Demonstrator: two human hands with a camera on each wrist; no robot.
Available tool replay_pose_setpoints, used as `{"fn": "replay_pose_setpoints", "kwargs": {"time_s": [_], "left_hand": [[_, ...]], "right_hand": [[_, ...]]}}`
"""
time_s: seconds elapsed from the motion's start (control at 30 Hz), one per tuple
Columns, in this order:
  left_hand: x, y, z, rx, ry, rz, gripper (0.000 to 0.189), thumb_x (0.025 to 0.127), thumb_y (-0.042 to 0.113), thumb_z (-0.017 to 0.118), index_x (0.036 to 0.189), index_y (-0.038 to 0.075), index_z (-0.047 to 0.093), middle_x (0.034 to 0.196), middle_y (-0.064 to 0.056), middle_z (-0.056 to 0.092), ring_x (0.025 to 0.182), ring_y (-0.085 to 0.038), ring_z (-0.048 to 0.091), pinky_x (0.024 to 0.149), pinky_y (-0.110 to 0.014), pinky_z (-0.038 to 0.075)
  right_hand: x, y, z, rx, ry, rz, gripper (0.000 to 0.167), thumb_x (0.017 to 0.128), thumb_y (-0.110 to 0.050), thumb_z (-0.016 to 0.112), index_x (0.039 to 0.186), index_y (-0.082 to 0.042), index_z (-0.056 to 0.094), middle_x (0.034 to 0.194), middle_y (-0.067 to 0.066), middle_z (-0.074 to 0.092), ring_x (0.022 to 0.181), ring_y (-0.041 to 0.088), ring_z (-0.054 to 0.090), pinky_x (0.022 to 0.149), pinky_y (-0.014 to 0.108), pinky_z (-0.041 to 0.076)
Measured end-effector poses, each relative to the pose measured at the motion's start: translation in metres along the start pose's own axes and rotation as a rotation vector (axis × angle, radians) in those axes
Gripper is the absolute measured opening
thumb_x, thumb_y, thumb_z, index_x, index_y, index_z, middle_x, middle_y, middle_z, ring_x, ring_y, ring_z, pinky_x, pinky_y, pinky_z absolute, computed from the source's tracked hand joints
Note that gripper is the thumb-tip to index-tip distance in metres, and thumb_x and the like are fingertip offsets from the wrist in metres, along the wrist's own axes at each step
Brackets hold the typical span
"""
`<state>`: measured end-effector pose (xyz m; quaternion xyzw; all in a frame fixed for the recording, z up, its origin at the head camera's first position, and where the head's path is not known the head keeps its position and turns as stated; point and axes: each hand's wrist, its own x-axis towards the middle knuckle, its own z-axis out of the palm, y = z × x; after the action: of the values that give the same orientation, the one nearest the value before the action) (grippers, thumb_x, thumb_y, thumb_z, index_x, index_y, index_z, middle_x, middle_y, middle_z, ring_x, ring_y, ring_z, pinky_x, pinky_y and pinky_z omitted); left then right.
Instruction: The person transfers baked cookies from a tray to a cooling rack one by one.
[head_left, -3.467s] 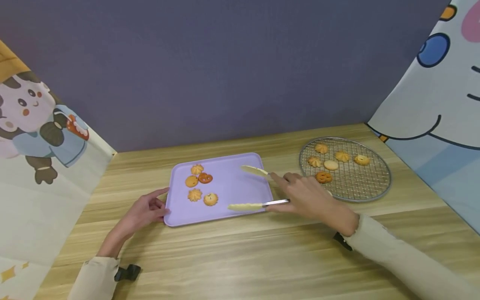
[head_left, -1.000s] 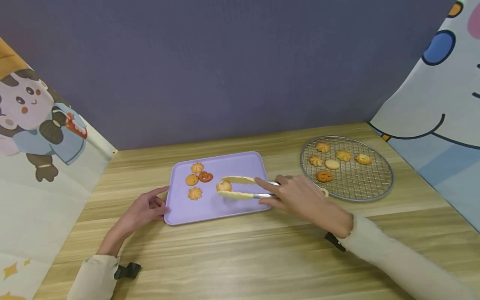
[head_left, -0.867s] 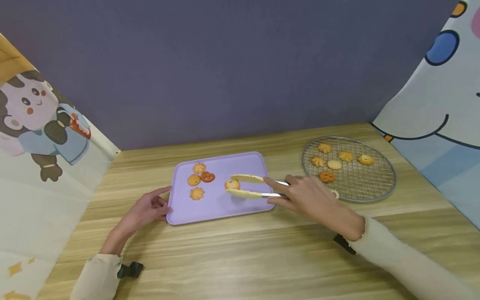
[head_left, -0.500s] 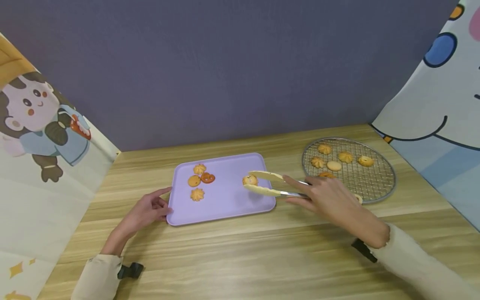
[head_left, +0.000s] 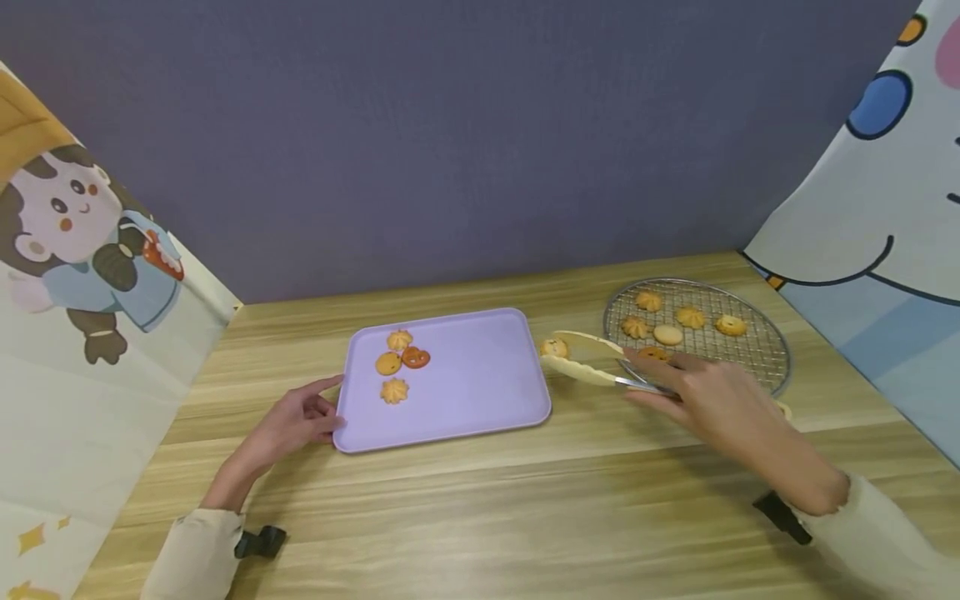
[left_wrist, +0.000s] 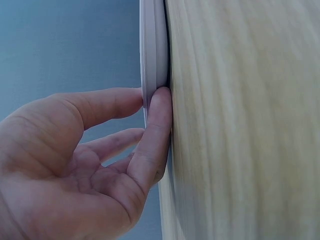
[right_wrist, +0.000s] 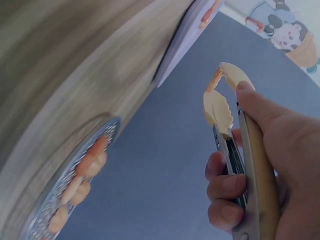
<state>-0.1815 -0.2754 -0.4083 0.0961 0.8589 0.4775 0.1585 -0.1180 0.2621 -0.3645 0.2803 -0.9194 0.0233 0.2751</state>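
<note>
My left hand (head_left: 292,425) pinches the left rim of a lilac tray (head_left: 472,392) between thumb and finger, close up in the left wrist view. On the tray's left part lie several cookies, among them a brown pretzel-shaped one (head_left: 416,357) and a flower-shaped one (head_left: 394,391). My right hand (head_left: 720,408) grips metal tongs (head_left: 579,372) with cream scalloped tips. Held between those tips is a round golden cookie (head_left: 555,348), raised over the table between tray and rack. The right wrist view shows the cookie (right_wrist: 214,80) edge-on in the tongs.
Right of the tray lies a round wire cooling rack (head_left: 750,358) with several cookies, including a pale oval one (head_left: 667,334). My right hand overlaps its near edge. A dark blue wall (head_left: 480,167) stands behind the wooden table (head_left: 450,517), with printed panels on both sides.
The tongs have taken the round cookie from the tray, and my right hand has carried it rightward past the tray's right edge. My left hand has stayed at the tray.
</note>
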Motion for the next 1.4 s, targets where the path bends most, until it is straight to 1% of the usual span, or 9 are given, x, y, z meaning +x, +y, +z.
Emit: {"fn": "replay_pose_setpoints", "kwargs": {"time_s": [0.17,0.23,0.4,0.6,0.7,0.8,0.97,1.27,1.4], "left_hand": [[0.000,-0.001,0.001,-0.009,0.001,-0.006,0.070,0.091,-0.003,0.066,0.150,-0.011,0.030,0.095,-0.020,0.062,0.081,-0.023,0.064,0.069,-0.032,0.062],[0.000,-0.001,0.001,-0.012,-0.001,-0.006,0.069,0.091,-0.003,0.066,0.150,-0.011,0.030,0.095,-0.020,0.062,0.082,-0.023,0.064,0.069,-0.032,0.062],[0.000,-0.002,0.001,-0.008,0.002,-0.007,0.069,0.091,-0.003,0.066,0.150,-0.011,0.030,0.096,-0.020,0.061,0.082,-0.024,0.064,0.069,-0.032,0.062],[0.000,-0.002,0.001,0.004,0.006,-0.010,0.069,0.092,-0.001,0.066,0.150,-0.010,0.031,0.097,-0.020,0.062,0.082,-0.024,0.064,0.068,-0.032,0.062],[0.000,-0.001,0.001,0.010,0.005,-0.009,0.069,0.092,-0.001,0.066,0.150,-0.010,0.031,0.096,-0.019,0.062,0.081,-0.024,0.064,0.068,-0.032,0.062],[-0.001,-0.001,0.000,0.008,0.001,-0.007,0.069,0.092,-0.001,0.066,0.150,-0.010,0.031,0.096,-0.019,0.062,0.082,-0.024,0.064,0.068,-0.032,0.062],[-0.001,-0.001,-0.001,0.014,0.006,-0.011,0.068,0.092,-0.002,0.066,0.150,-0.011,0.031,0.095,-0.019,0.061,0.081,-0.023,0.064,0.068,-0.032,0.062],[-0.001,0.002,0.000,0.005,0.002,-0.021,0.069,0.092,-0.001,0.065,0.151,-0.010,0.030,0.096,-0.019,0.062,0.082,-0.024,0.064,0.069,-0.033,0.062],[0.000,0.002,0.001,0.001,0.000,-0.015,0.069,0.092,-0.001,0.065,0.151,-0.010,0.030,0.096,-0.019,0.062,0.082,-0.023,0.064,0.069,-0.032,0.062]], "right_hand": [[-0.014,0.013,0.000,-0.023,0.020,0.014,0.057,0.091,-0.058,0.059,0.132,-0.019,0.066,0.066,0.007,0.062,0.042,-0.002,0.021,0.036,0.014,0.017],[-0.020,0.018,-0.001,-0.025,0.004,0.043,0.055,0.089,-0.055,0.064,0.131,-0.019,0.067,0.069,0.008,0.063,0.042,-0.002,0.019,0.036,0.015,0.017],[-0.034,0.027,-0.005,-0.009,-0.061,0.140,0.056,0.082,-0.042,0.077,0.132,-0.018,0.067,0.072,0.008,0.064,0.044,0.002,0.025,0.037,0.019,0.020],[-0.048,0.040,-0.010,0.006,-0.090,0.190,0.059,0.085,-0.042,0.076,0.136,-0.015,0.063,0.066,0.004,0.058,0.048,0.005,0.032,0.038,0.021,0.025],[-0.054,0.047,-0.013,0.011,-0.117,0.234,0.059,0.085,-0.041,0.075,0.136,-0.013,0.063,0.062,-0.003,0.052,0.048,0.006,0.032,0.038,0.022,0.026],[-0.060,0.054,-0.016,0.011,-0.168,0.291,0.059,0.088,-0.042,0.073,0.137,-0.011,0.061,0.061,-0.004,0.052,0.047,0.007,0.034,0.038,0.023,0.028],[-0.072,0.065,-0.020,-0.011,-0.199,0.352,0.059,0.089,-0.043,0.072,0.135,-0.008,0.062,0.062,-0.002,0.055,0.049,0.009,0.038,0.038,0.025,0.028],[-0.098,0.081,-0.023,-0.087,-0.232,0.442,0.065,0.087,-0.047,0.073,0.134,-0.004,0.061,0.056,-0.002,0.046,0.043,0.012,0.034,0.033,0.029,0.029],[-0.104,0.085,-0.024,-0.100,-0.259,0.499,0.065,0.089,-0.048,0.070,0.133,-0.001,0.060,0.052,0.000,0.047,0.039,0.014,0.033,0.033,0.030,0.028]]}}
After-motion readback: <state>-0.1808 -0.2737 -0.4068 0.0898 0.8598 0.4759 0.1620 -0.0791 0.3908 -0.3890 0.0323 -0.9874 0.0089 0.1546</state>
